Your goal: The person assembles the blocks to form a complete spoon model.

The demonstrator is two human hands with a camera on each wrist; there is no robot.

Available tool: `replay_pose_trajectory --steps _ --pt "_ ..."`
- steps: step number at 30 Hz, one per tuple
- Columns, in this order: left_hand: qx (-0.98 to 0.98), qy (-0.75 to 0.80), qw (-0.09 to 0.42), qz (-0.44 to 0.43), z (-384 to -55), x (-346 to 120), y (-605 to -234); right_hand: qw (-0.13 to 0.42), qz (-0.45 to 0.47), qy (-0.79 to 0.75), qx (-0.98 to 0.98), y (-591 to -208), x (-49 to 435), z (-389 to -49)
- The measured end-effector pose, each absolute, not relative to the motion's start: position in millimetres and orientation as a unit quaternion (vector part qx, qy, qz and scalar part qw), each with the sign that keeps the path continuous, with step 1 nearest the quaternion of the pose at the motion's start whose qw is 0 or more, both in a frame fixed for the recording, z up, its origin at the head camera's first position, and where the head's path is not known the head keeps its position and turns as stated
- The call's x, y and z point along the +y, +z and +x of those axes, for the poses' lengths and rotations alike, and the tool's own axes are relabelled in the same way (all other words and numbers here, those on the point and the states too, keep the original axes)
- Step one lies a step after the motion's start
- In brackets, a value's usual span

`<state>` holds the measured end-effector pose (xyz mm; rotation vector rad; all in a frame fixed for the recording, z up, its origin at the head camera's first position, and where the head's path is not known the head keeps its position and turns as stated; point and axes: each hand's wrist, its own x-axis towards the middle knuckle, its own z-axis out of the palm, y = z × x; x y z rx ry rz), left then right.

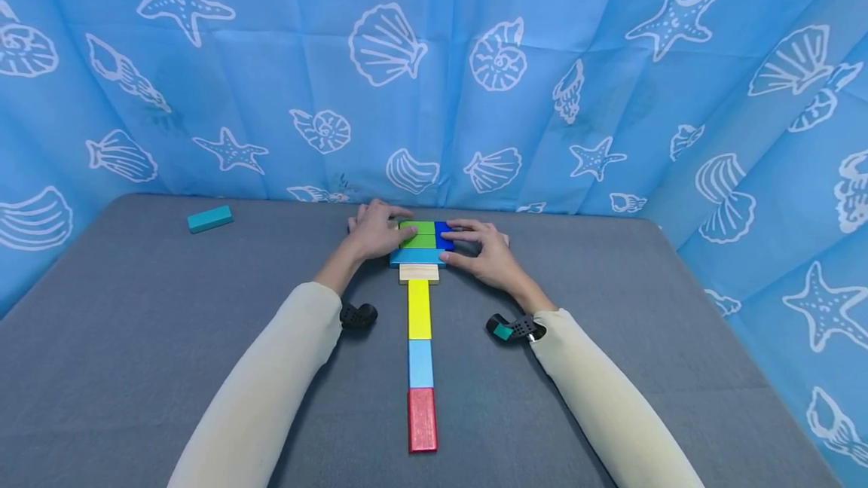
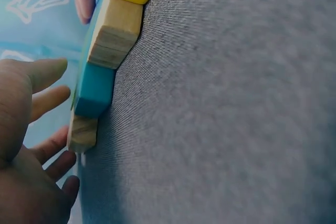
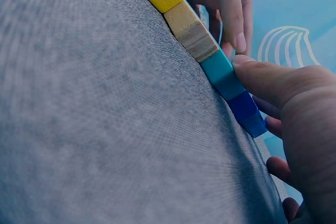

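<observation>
At the table's far side, two green blocks [image 1: 417, 229] lie between a dark blue block [image 1: 444, 236] on their right and a plain wooden block [image 2: 83, 132] on their left. My left hand [image 1: 374, 232] is at the left end, its thumb over the green blocks and other fingers beside the wooden end. The right hand [image 1: 488, 253] is at the right end, fingers against the dark blue block and thumb touching the teal block [image 1: 415, 257] in front. Nearer me a wooden block [image 1: 418, 272], a yellow block [image 1: 420, 309], a light blue block [image 1: 420, 364] and a red block [image 1: 423, 420] form a straight column.
A separate teal block [image 1: 210, 219] lies at the far left of the grey table [image 1: 169, 337]. Behind the table's far edge hangs a blue curtain [image 1: 285, 66] with shells and starfish. Each wrist wears a black strap device [image 1: 518, 327].
</observation>
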<state>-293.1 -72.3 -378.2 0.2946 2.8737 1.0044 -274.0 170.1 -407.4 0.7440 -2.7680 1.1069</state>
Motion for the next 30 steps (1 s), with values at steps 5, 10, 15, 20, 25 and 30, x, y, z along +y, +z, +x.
replay_pose_trajectory --steps 5,10,15,20,25,30 --pt "0.930 0.355 0.002 0.096 -287 -80 -378 0.034 0.240 0.361 -0.900 -408 170 -274" --pt "0.922 0.373 -0.029 0.102 -280 -95 -379 0.034 0.238 0.361 -0.901 -407 170 -274" --pt "0.916 0.387 -0.049 0.100 -272 -113 -377 0.034 0.237 0.362 -0.901 -407 170 -273" --pt "0.916 0.385 -0.061 0.091 -264 -133 -375 0.031 0.234 0.361 -0.902 -407 170 -273" --pt "0.919 0.381 -0.069 0.076 -258 -154 -374 0.031 0.236 0.361 -0.902 -408 171 -274" --pt "0.920 0.378 -0.071 0.069 -254 -171 -373 0.033 0.236 0.363 -0.901 -408 171 -274"
